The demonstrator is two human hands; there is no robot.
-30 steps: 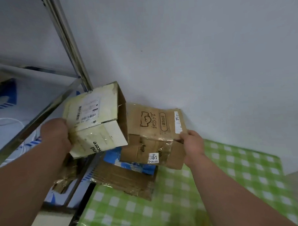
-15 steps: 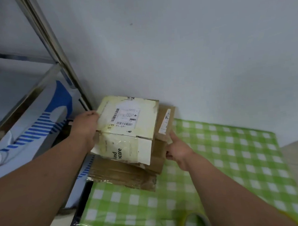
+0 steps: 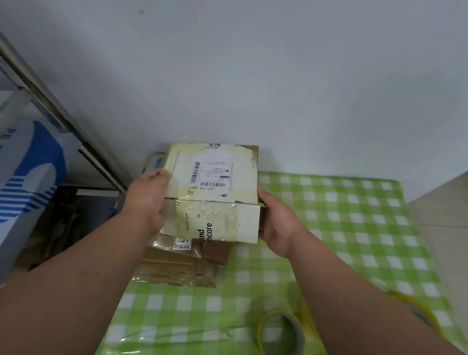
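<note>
A pale yellow-white carton (image 3: 214, 189) with a shipping label on top sits on a stack of brown cardboard boxes (image 3: 183, 260) at the table's far left corner, against the wall. My left hand (image 3: 148, 200) grips the carton's left side, thumb on top. My right hand (image 3: 276, 219) holds its right side, fingers hidden behind the carton's edge. A brown box under the carton shows a small white sticker (image 3: 182, 243).
The table wears a green-and-white checked cloth (image 3: 337, 226). A roll of tape (image 3: 284, 336) lies near the front, and a second roll (image 3: 421, 311) shows behind my right forearm. A metal shelf frame (image 3: 50, 102) and a blue-and-white box (image 3: 21, 181) stand left.
The pale carton came down from the air at the left onto the brown boxes. My right hand left the brown box and took the carton's right side.
</note>
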